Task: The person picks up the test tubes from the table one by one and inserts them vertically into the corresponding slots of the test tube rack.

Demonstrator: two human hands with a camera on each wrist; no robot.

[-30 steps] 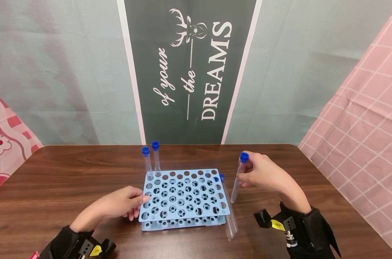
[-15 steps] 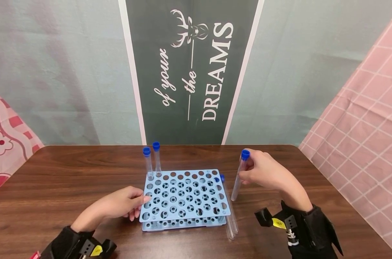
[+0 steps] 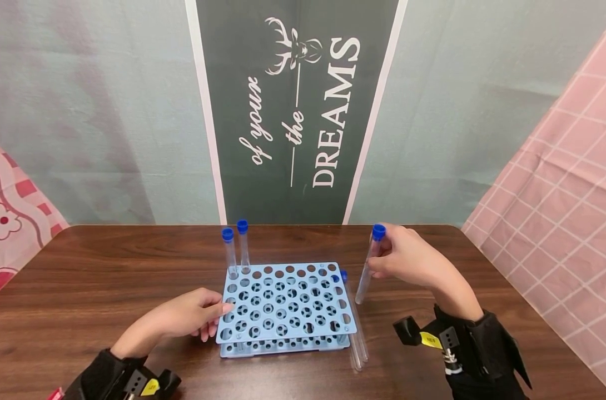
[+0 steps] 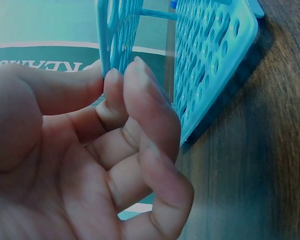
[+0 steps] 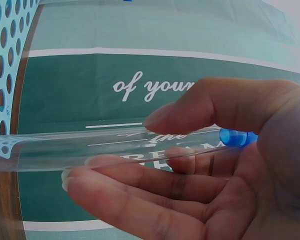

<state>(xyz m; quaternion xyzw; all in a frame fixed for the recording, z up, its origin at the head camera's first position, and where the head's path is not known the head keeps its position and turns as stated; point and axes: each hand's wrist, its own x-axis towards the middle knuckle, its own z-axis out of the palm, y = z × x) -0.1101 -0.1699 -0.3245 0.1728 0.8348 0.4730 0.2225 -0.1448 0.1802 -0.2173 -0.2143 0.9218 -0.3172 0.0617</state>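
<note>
A light blue test tube rack [image 3: 287, 305] stands mid-table, its top plate full of round holes. My left hand [image 3: 190, 314] pinches the left edge of that plate; in the left wrist view the thumb lies on one face and the fingertips [image 4: 112, 82] on the other. To the right of the rack, my right hand [image 3: 408, 255] holds a clear test tube [image 3: 365, 280] with a blue cap [image 3: 378, 231] between thumb and fingers. The tube is near upright, cap up, its lower end tilted slightly left. Two capped tubes [image 3: 231, 256] stand in the rack's back left corner holes.
Clear tubes [image 3: 357, 350] with blue caps lie on the brown wooden table [image 3: 133, 255] along the rack's right side, partly under its plate. A printed cloth backdrop [image 3: 293, 111] hangs behind the table's far edge. Both wrists wear black camera straps [image 3: 475, 344].
My right hand has raised the held test tube a little, first shifting slightly right, then back left. The left hand keeps its grip on the rack, which stays in place.
</note>
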